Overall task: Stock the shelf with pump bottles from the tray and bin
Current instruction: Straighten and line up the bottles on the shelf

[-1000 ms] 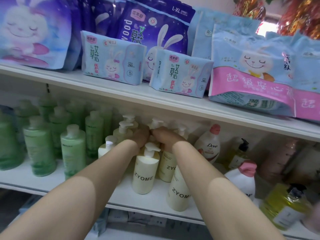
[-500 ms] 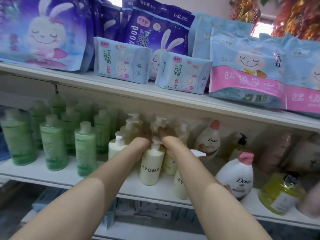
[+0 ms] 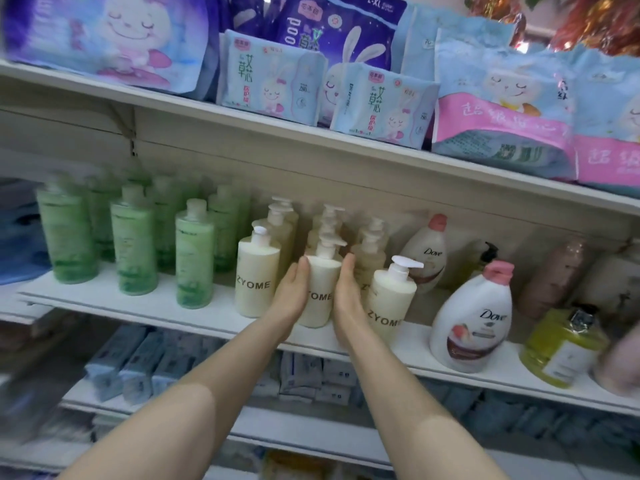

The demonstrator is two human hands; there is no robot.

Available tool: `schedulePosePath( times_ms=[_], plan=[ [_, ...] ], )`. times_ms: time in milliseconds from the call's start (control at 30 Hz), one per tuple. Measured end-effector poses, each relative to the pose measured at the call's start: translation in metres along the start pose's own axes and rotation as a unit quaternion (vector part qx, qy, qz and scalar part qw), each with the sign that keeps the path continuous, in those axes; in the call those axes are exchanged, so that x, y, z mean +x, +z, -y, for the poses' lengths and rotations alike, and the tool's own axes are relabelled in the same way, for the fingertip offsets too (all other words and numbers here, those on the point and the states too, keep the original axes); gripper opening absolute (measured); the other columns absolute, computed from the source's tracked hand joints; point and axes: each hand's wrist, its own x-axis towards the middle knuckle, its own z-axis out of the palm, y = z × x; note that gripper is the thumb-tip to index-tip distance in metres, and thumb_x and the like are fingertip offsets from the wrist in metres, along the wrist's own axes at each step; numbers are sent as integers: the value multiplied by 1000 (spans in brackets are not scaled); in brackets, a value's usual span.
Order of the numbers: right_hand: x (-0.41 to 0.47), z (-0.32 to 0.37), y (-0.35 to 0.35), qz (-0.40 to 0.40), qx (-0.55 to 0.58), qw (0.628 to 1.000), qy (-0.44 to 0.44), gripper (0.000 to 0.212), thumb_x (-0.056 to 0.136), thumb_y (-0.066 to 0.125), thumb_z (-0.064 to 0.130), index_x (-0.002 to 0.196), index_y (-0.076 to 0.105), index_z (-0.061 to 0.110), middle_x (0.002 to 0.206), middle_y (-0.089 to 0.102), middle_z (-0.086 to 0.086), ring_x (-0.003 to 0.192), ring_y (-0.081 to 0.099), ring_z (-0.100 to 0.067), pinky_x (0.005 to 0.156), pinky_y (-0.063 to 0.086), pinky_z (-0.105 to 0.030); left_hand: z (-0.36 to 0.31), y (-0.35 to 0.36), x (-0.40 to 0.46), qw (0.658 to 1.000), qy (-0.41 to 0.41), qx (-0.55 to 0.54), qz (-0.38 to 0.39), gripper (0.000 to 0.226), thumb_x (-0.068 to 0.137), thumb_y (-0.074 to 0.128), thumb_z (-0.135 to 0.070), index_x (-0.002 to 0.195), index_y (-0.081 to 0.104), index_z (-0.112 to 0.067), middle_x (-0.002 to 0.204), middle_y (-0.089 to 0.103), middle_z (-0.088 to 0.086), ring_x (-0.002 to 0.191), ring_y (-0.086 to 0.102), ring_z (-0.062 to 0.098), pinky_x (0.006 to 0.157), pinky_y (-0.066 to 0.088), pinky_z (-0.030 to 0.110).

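Both hands flat-fingered — left hand [image 3: 291, 299] and right hand [image 3: 348, 299] — press the middle bottle [image 3: 320, 292]; a crooked shove could topple its neighbour [image 3: 389, 303] off the shelf [image 3: 138, 303].

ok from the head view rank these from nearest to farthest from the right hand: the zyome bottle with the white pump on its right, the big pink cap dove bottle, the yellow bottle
1. ZYOME bottle with the white pump: right beside the right hand, on its right.
2. Pink-capped Dove bottle: farther right along the shelf.
3. Yellow bottle: farthest, near the right edge.
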Motion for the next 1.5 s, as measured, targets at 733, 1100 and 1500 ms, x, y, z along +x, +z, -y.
schedulePosePath(
  times_ms=[733, 1100, 1500],
  plan=[
    [-57, -20, -28, -21, -199, 967, -159, 41, 102, 50, 24, 143, 48, 23, 137, 57, 5, 121, 55, -11, 104, 46, -33, 16, -9, -46, 983, 137, 60, -110, 38, 93, 60, -15, 130, 53, -14, 120, 61, -2, 108, 58, 12, 91, 46, 24],
    [-87, -35, -99, -193, -252, 920, -230, 45, 89, 63, 8, 128, 45, 22, 130, 51, -2, 99, 56, -5, 91, 54, -33, 29, 33, -82, 984, 110, 135, 36, 41, 94, 60, -16, 134, 52, -19, 130, 59, -4, 113, 57, 11, 98, 45, 28],
    [-38, -37, -134, 20, -256, 961, -104, 66, 91, 67, 16, 147, 33, 23, 140, 56, 0, 125, 55, -17, 107, 45, -43, 32, 68, -63, 980, 85, 164, 66, 52, 95, 55, -8, 145, 41, -17, 138, 55, 0, 125, 53, 15, 106, 42, 34]
  ],
)
